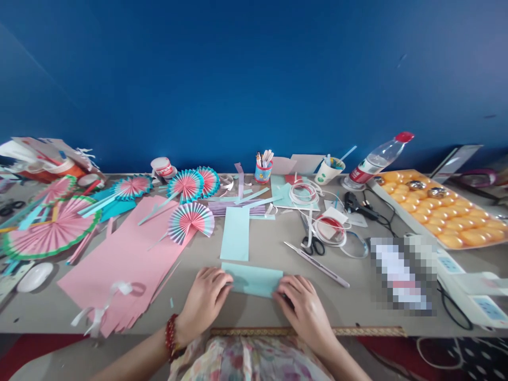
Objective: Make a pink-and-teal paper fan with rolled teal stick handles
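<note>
A light blue paper piece [257, 280] lies crosswise near the front of the table. My left hand [206, 293] pinches its left end, with a red bead bracelet on the wrist. At its right end, my right hand [301, 301] grips the paper between thumb and curled fingers. Just behind stands out a second light blue paper rectangle [235, 234], lying lengthwise and touched by neither hand. To the right are a white-handled cutter [317, 264] and black-handled scissors [313, 245].
Pink paper sheets [119, 264] and folded paper fans [190, 222] lie to the left. Coils of white cord [304, 193], a glue gun [359, 206] and a tilted bottle [377, 161] are at the right. A pen cup [263, 172] stands near the blue wall.
</note>
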A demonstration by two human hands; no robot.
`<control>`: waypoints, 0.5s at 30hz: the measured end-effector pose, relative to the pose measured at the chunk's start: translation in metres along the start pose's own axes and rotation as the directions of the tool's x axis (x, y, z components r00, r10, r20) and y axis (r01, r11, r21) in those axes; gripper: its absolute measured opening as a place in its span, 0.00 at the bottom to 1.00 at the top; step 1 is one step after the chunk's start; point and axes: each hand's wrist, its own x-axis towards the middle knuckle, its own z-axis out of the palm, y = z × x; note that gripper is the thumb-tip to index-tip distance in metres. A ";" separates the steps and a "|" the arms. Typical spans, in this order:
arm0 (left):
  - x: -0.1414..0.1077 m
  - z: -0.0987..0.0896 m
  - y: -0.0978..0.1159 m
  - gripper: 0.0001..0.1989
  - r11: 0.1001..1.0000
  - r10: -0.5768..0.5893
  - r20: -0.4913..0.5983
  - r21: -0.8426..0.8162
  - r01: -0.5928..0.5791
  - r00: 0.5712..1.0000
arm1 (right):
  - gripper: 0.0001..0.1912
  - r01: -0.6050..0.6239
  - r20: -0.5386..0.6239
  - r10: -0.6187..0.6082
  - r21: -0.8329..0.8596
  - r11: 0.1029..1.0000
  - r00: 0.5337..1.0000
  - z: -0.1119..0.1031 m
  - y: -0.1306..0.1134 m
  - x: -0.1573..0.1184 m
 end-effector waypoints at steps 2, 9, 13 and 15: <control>0.000 0.002 0.000 0.04 1.000 -0.021 -0.015 0.006 0.021 1.000 | 0.09 -0.036 -0.010 0.035 -0.036 0.999 0.999 0.001 -0.001 0.001; 0.000 0.007 -0.002 0.04 0.998 -0.060 -0.061 0.023 0.061 0.996 | 0.11 -0.071 -0.020 0.068 -0.141 0.988 0.997 0.000 -0.006 0.003; -0.001 0.008 -0.003 0.03 0.996 -0.089 -0.057 0.023 0.091 0.994 | 0.12 -0.076 -0.020 0.074 -0.159 0.984 0.997 0.001 -0.006 0.004; -0.001 0.009 -0.003 0.04 0.995 -0.097 -0.065 0.025 0.099 0.993 | 0.11 -0.084 -0.017 0.082 -0.160 0.983 0.996 0.001 -0.005 0.004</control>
